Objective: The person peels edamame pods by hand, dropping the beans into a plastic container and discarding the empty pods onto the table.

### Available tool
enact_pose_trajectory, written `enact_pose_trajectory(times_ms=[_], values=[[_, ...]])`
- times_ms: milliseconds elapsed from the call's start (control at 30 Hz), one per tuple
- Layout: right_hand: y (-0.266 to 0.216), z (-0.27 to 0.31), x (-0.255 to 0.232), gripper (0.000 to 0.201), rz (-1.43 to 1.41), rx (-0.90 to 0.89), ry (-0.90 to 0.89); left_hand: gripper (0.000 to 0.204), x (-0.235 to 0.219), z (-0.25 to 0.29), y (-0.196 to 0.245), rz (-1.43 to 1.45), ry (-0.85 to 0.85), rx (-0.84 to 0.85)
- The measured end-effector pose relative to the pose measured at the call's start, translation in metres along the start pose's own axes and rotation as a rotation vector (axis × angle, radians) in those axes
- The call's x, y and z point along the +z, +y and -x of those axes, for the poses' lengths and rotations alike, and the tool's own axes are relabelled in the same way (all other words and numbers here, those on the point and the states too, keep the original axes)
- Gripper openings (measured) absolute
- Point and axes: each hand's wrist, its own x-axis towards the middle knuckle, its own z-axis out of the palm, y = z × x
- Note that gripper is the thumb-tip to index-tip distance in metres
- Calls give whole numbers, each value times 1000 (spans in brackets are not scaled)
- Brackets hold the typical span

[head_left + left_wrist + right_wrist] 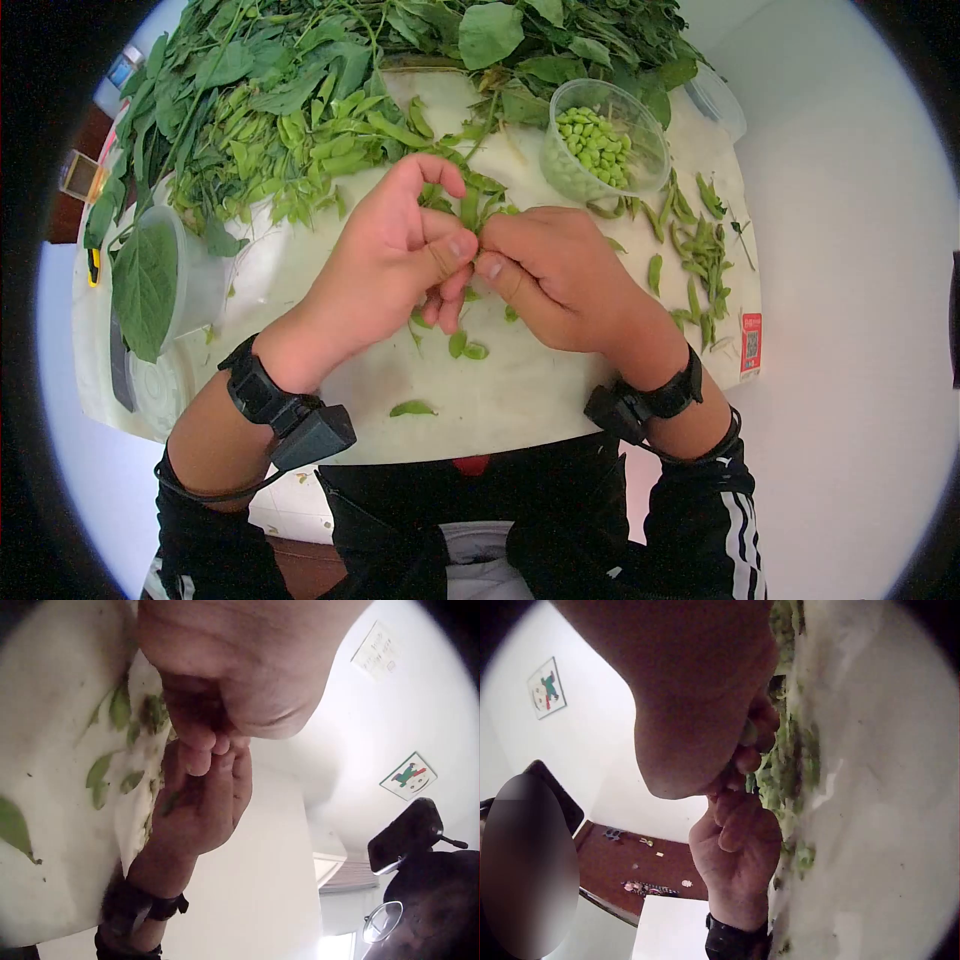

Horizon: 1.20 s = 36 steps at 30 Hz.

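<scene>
Both hands meet above the middle of the table in the head view. The left hand (385, 255) has its thumb against a finger at a small green piece, mostly hidden, with the index finger arched above. Touching it from the right, the right hand (565, 275) is curled, thumb against its index finger, pinching at the same spot. In the right wrist view a bit of green (748, 733) shows between the right hand's fingers. Green pods (468, 347) lie on the table just below the hands, and one pod (412, 408) lies nearer the front edge.
A clear tub (655, 165) of shelled green beans (592, 142) stands behind the right hand. Leafy stalks (330, 60) and a heap of pods (300, 150) cover the back and left. Loose pods (705, 255) lie at the right, and another plastic tub (200, 270) stands at the left.
</scene>
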Motion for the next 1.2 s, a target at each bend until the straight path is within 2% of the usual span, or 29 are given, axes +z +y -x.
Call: enact_pose_trajectory(times_ms=[267, 333, 467, 533, 667, 733, 800, 1000, 1133, 1200], values=[[4, 2, 7, 16, -150, -2, 2, 28, 2, 4, 2, 7, -1, 82], [2, 0, 6, 17, -166, -54, 19, 27, 2, 5, 2, 4, 7, 93], [-6, -2, 7, 18, -195, -33, 5, 24, 4, 6, 3, -4, 3, 122], [-2, -1, 13, 19, -267, 26, 58, 23, 4, 6, 2, -5, -6, 128], [-4, -1, 9, 15, -222, 25, 59, 23, 4, 7, 0, 26, -2, 125], [0, -3, 7, 13, -33, -182, 140, 22, 6, 6, -2, 42, 0, 121], [0, -2, 5, 14, -9, -204, 150, 20, 6, 5, -5, 188, -31, 67], [-1, -3, 4, 17, -1, -250, 185, 18, 5, 4, -4, 347, -95, -39], [0, -2, 5, 15, -27, -294, 251, 20, 5, 1, -8, 355, -113, -52], [2, -3, 4, 12, -37, -315, 272, 22, 3, 0, -10, 238, -129, 17]])
